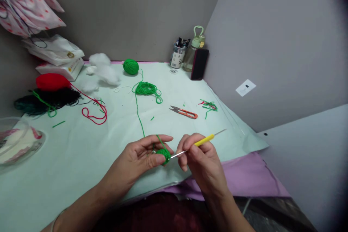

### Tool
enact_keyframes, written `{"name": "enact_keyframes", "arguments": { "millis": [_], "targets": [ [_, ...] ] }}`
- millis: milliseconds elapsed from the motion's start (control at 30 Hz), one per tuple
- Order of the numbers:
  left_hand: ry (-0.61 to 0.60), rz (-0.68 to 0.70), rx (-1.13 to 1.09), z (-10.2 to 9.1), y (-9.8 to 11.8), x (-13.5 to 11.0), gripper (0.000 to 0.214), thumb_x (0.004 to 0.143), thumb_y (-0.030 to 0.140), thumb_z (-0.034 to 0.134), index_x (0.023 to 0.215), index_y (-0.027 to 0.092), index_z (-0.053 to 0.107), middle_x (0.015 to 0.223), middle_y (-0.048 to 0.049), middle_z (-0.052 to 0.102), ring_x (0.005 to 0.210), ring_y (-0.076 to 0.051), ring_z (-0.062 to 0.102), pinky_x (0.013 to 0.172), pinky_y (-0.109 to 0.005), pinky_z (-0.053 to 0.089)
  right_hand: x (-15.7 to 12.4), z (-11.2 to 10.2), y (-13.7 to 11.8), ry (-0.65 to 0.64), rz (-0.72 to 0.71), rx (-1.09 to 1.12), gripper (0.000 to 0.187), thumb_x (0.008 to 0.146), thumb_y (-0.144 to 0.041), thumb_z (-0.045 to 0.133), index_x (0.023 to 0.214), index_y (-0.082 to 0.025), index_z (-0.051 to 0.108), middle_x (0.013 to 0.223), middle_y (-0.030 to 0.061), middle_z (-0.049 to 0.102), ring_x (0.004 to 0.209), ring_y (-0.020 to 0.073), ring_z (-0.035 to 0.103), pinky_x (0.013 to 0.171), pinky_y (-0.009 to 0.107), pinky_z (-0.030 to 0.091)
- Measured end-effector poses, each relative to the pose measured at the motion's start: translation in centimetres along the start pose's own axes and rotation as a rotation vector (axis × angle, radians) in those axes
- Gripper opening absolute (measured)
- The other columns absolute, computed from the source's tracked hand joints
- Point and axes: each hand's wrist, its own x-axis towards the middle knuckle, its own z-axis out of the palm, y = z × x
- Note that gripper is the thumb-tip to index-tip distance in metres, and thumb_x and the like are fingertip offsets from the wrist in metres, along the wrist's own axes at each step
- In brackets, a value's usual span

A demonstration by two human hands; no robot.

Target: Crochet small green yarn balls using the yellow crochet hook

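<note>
Crochet piece [163, 155], small, round, green yarn, lies below and left of orange-handled thread snips [185, 112], over the near edge of pale green counter [81, 152]. Left hand [141, 157]: grip closed, thumb and fingers pinching the piece. Right hand [202, 159]: grip closed on yellow-handled metal crochet hook [202, 140], tip at the piece. Green working strand [139, 116] runs left of the snips up to loose green yarn heap [146, 88]. Judgement: pinch close to the live loop, strand lightly taut, hook turned from the wrist.

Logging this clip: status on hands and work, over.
Left hand pinching green crochet piece. Right hand gripping yellow-handled hook, tip at the piece. Scissors lie apart, beyond.
</note>
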Motion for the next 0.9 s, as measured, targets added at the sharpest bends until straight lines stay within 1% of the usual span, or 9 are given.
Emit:
{"name": "enact_keyframes", "arguments": {
  "millis": [100,167,300,400,500,567,733,900],
  "targets": [
    [0.029,-0.001,-0.003,0.3,-0.3,0.2,0.028,0.085,0.036,0.082,0.112,0.031,0.080,0.101,-0.0003,0.077,0.096,-0.018,0.063,0.089,-0.028,0.046,0.1,0.4,0.5,0.070,-0.076,0.018,0.009,0.094,-0.028,0.072,0.090,-0.022,0.076,0.080,0.0016,0.072,0.056,0.0082,0.060,0.052,0.019,0.051],
    [0.042,-0.006,0.003,0.5,-0.5,0.3,0.026,0.085,0.037,0.081,0.110,0.029,0.080,0.103,-0.0009,0.077,0.097,-0.019,0.063,0.089,-0.028,0.046,0.1,0.5,0.8,0.130,-0.153,-0.034,0.008,0.094,-0.029,0.071,0.091,-0.023,0.076,0.082,0.0010,0.073,0.058,0.0084,0.061,0.054,0.020,0.051],
    [0.019,0.005,-0.012,0.7,-0.7,0.4,0.024,0.088,0.037,0.078,0.109,0.025,0.080,0.104,-0.0033,0.078,0.096,-0.020,0.064,0.089,-0.030,0.047,-0.3,0.3,1.2,0.171,-0.252,-0.250,0.010,0.096,-0.029,0.068,0.094,-0.023,0.077,0.083,0.0022,0.072,0.062,0.0122,0.065,0.058,0.026,0.053],
    [0.017,0.006,-0.077,0.7,-0.7,0.3,0.022,0.090,0.038,0.076,0.107,0.025,0.080,0.096,-0.0021,0.077,0.088,-0.018,0.065,0.086,-0.030,0.048,-0.6,0.0,1.0,0.215,-0.342,-0.431,0.014,0.099,-0.022,0.063,0.099,-0.024,0.077,0.090,0.0037,0.072,0.069,0.0135,0.066,0.063,0.028,0.053],
    [0.032,-0.016,-0.131,0.8,-0.7,0.1,0.022,0.090,0.039,0.075,0.106,0.024,0.080,0.096,-0.0027,0.077,0.084,-0.018,0.067,0.085,-0.031,0.050,-0.7,-0.2,0.7,0.264,-0.428,-0.540,0.018,0.099,-0.017,0.060,0.099,-0.024,0.077,0.089,0.0037,0.071,0.070,0.0139,0.064,0.062,0.030,0.052],
    [0.039,-0.023,-0.138,0.8,-0.7,0.1,0.023,0.090,0.039,0.076,0.105,0.023,0.080,0.097,-0.0035,0.077,0.084,-0.018,0.068,0.085,-0.031,0.051,-0.8,-0.2,0.5,0.245,-0.458,-0.550,0.019,0.099,-0.016,0.060,0.100,-0.024,0.076,0.088,0.0039,0.071,0.070,0.0147,0.064,0.061,0.030,0.053],
    [0.038,0.002,-0.120,0.7,-0.5,0.2,0.020,0.091,0.038,0.075,0.100,0.021,0.079,0.093,-0.0021,0.075,0.082,-0.017,0.068,0.084,-0.031,0.051,-1.2,0.1,0.3,0.100,-0.453,-0.561,0.021,0.099,-0.014,0.059,0.105,-0.025,0.076,0.091,0.0048,0.072,0.073,0.0162,0.065,0.062,0.032,0.055],
    [0.011,0.013,-0.101,0.6,-0.4,0.0,0.015,0.093,0.035,0.072,0.097,0.021,0.078,0.094,-0.0012,0.073,0.082,-0.016,0.067,0.084,-0.030,0.050,-1.2,0.5,0.3,0.058,-0.430,-0.594,0.021,0.099,-0.013,0.060,0.106,-0.025,0.076,0.092,0.0044,0.073,0.079,0.0168,0.067,0.067,0.032,0.055]
  ]
}}
